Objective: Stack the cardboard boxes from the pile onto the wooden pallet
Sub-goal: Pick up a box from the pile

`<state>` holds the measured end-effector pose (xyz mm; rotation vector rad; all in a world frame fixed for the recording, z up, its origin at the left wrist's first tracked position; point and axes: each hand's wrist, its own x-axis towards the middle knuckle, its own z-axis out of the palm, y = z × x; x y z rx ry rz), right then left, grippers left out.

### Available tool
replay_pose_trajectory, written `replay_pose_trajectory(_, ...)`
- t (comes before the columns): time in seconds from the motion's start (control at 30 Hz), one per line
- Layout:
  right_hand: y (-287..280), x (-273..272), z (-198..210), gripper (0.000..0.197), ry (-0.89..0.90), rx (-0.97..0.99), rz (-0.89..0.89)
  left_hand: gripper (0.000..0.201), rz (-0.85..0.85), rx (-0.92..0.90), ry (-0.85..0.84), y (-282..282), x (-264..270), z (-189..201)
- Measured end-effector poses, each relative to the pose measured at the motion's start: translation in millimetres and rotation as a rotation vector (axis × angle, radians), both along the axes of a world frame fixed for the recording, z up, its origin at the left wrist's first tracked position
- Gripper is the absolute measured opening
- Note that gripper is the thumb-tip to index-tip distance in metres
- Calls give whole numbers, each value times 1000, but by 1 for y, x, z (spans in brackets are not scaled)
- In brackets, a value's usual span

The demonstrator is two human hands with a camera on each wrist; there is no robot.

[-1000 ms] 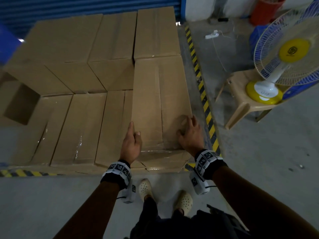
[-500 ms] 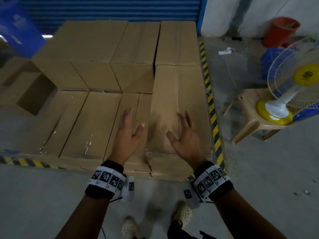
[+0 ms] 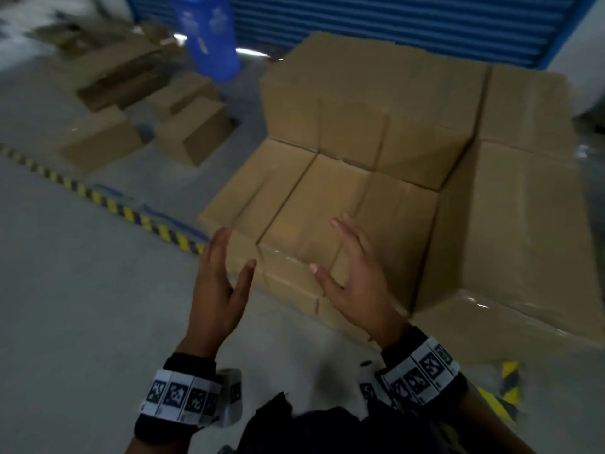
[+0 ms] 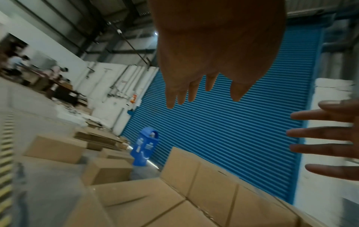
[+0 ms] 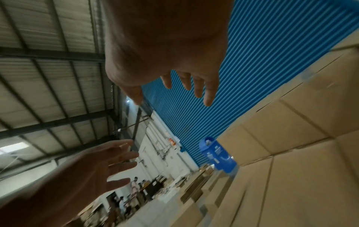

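Stacked boxes (image 3: 386,178): brown cardboard, taped seams, packed edge to edge in a block on the right of the head view; front rows one layer lower than the back rows, and a taller column along the right edge (image 3: 523,208). The pallet beneath is hidden. Loose boxes (image 3: 193,132): several lying on the grey floor (image 3: 82,290) to the left of the block, well apart from it, with flattened cardboard (image 3: 108,70) behind them. Left hand (image 3: 219,290): held in the air in front of the block's near left corner, fingers (image 3: 217,247) straight and together, thumb spread, gripping nothing. Right hand (image 3: 357,283): in the air over the low front row, fingers (image 3: 347,234) straight and slightly fanned, gripping nothing; whether it touches the cardboard cannot be told. Palms face each other, apart. Wristbands (image 3: 183,398) with black-and-white markers on both wrists. Yellow-black floor tape (image 3: 108,204) runs diagonally toward the block's left corner. Blue bin (image 3: 209,34) stands behind the loose boxes, before a blue roller shutter (image 3: 409,24). People at benches far off in the wrist views, blurred.
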<state>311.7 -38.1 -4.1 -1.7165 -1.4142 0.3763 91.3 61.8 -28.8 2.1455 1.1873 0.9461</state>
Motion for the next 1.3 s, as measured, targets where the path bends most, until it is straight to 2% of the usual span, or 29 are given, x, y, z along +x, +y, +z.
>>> replay_pose_trajectory(0.23,96,-126,-17,75,96,31,320,62,211,42,29,42,-142,4)
replay_pose_trajectory(0.4,166,-187,-24,70,116,37,476,59,369,64,25,74,-209,4)
replay_pose_trajectory(0.53,237,-225,-38,64,118,61,566,58,426,29,43,124,-251,-7)
replay_pose_trajectory(0.67,321,-250,-55,65,129,36,581,57,442,30,77,197,-278,-14)
replay_pose_trajectory(0.77,400,-269,-63,66,152,10,569,55,443,5,91,272,-294,-17)
replay_pose_trajectory(1.03,590,-289,-49,72,190,-60,486,55,416,-1,122,455,-311,0)
replay_pose_trajectory(1.3,764,-301,-47,71,242,-36,335,52,406,-10,0,638,-339,-13)
